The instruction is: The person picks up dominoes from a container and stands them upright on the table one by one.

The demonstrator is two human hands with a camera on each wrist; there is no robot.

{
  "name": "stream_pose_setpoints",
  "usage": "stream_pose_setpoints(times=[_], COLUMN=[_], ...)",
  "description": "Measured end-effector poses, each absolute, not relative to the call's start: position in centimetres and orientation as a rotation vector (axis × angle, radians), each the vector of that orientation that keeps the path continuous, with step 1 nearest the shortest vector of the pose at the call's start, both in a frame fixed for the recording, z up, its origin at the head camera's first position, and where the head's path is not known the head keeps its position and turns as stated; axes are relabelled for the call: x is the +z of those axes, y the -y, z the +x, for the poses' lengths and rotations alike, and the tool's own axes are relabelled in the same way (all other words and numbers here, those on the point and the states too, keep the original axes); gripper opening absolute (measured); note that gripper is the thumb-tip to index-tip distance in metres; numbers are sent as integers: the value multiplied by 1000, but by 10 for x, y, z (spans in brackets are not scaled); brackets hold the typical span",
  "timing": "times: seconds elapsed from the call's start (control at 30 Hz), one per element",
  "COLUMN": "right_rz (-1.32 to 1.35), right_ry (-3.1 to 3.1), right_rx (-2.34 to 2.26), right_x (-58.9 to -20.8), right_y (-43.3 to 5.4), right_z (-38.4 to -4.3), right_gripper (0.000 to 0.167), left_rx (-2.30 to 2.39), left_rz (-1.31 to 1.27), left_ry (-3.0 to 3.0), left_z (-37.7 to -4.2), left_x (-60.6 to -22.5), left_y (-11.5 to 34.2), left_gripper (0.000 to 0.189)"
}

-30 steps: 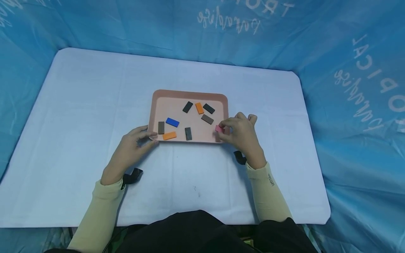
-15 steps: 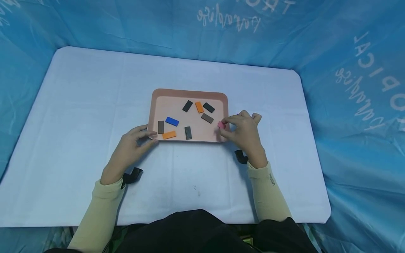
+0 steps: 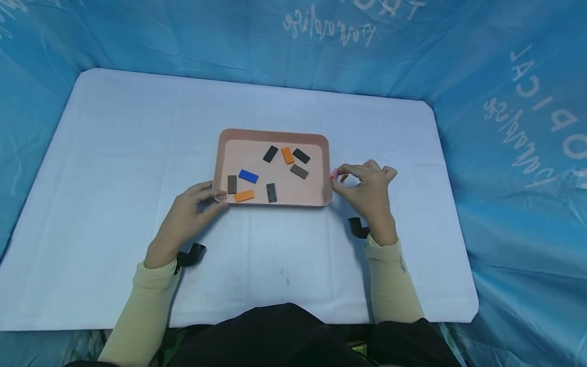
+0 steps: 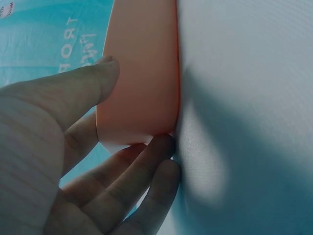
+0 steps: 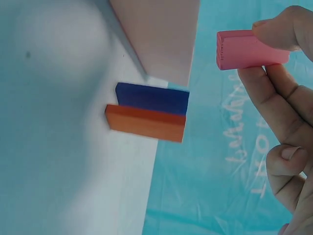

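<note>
My right hand pinches a small pink block between thumb and fingertips, just off the right end of a pink tray. On the cloth below it, a blue block and an orange block stand on edge side by side. In the head view the right hand hides most of these two. My left hand holds the tray's near left corner, with fingers at its rim and wall. Inside the tray several flat blocks lie scattered: a blue block, an orange block, a black block and others.
A white cloth covers the table all round the tray. Blue curtains with white lettering hang behind and at both sides. A black wrist-camera mount sticks out beside each wrist.
My right hand has lifted the pink block from inside the tray and carried it right, past the tray's right rim. The left hand stays at its corner.
</note>
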State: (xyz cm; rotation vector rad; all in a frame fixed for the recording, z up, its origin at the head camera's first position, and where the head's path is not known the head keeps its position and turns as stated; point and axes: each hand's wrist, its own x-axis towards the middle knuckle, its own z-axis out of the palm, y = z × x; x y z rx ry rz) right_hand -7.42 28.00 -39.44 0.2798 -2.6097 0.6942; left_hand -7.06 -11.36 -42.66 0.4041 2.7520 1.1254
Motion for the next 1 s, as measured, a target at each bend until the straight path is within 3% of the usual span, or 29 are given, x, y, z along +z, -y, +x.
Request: stream_pose_setpoints(times=[1.0], right_rz=[-158], right_ry=[2651], right_rx=[916], right_x=[-407], right_y=[-316], right_z=[-65], right_gripper=[21], left_rx=[1112], left_rz=[395], left_ry=[-2748], left_z=[-70], left_x=[-425], left_y=[113], left_gripper=[34])
